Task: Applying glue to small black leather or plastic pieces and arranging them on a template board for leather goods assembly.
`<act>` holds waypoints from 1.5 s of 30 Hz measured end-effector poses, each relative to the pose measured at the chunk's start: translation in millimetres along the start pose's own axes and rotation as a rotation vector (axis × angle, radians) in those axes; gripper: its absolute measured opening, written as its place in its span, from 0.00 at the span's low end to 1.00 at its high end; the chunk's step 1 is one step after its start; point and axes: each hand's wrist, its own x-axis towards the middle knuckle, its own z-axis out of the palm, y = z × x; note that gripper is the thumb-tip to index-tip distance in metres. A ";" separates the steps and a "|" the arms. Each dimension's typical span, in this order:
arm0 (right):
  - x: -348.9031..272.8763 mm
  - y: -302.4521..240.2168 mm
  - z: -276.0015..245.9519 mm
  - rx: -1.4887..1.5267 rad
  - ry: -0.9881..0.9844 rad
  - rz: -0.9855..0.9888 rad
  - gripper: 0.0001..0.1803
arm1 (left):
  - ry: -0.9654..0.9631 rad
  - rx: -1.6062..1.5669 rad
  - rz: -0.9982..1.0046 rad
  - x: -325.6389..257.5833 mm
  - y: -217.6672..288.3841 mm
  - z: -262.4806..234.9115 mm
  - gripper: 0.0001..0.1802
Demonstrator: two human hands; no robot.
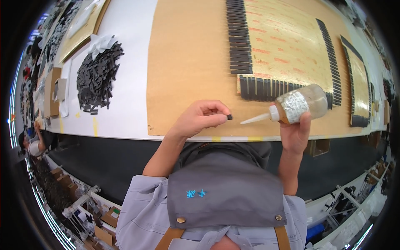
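Observation:
Between the thumb and fingers of my left hand (201, 118) is a small black strip (229, 117), mostly covered by the fingertips. My right hand (296, 132) grips a clear squeeze bottle (315, 100) with a silver wrap and some amber liquid near its neck. The bottle lies tilted, its long pale nozzle (255, 119) pointing left toward the strip, a short gap apart. Beyond the bottle, a yellowish board (283, 46) has rows of black strips (239, 41) laid along its left, near and right edges.
A heap of loose black strips (99, 77) lies on the white table at the left, a pale crumpled piece (101, 45) on top. Brown sheeting (183, 62) covers the table's middle. Another strip-edged board (358, 83) lies at the right. Cardboard boxes (52, 91) stand far left; a person (35, 143) is beyond.

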 end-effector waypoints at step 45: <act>2.4 12.6 13.3 -0.073 0.014 0.006 0.35 | -0.155 -0.133 0.241 1.0 -13.1 3.0 0.09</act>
